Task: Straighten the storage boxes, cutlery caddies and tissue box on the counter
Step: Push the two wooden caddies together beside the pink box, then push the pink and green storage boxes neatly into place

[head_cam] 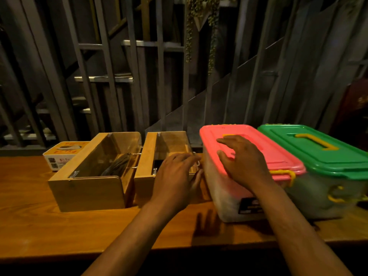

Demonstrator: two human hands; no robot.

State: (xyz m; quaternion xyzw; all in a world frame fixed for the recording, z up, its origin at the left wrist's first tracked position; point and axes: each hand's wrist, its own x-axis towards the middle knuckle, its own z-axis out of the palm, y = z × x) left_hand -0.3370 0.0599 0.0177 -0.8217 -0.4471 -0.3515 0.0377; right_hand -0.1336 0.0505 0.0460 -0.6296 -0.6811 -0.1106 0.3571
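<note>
Setting: dim room, grey slatted wall behind a wooden counter (59, 226), a trailing plant (201, 20) hanging above.
Row on counter, left to right: tissue box (59, 156), left caddy (93, 176), right caddy (147, 166), pink box (239, 176), green box (328, 172).
Tissue box: sits behind the left caddy's far corner, partly hidden by it.
Caddies: wooden with clear panels, side by side with a narrow gap; both skewed relative to the counter edge; dark cutlery shows in the left one.
Boxes: translucent tubs with yellow latches, touching or nearly so, also angled.
Left hand (175, 176): fingers spread and flat, lying over the right caddy's right end, next to the pink box; gripping nothing.
Right hand (243, 162): palm down on the pink lid, fingers loosely splayed, not closed around anything.
Likely step: squaring the pink box against the right caddy.
Risk: a push on the lid alone may twist the tub or shove it into the green box.
Risk: the left fingers could get pinched between caddy and tub as the gap closes.
Risk: a hard nudge may knock the right caddy into the left one.
</note>
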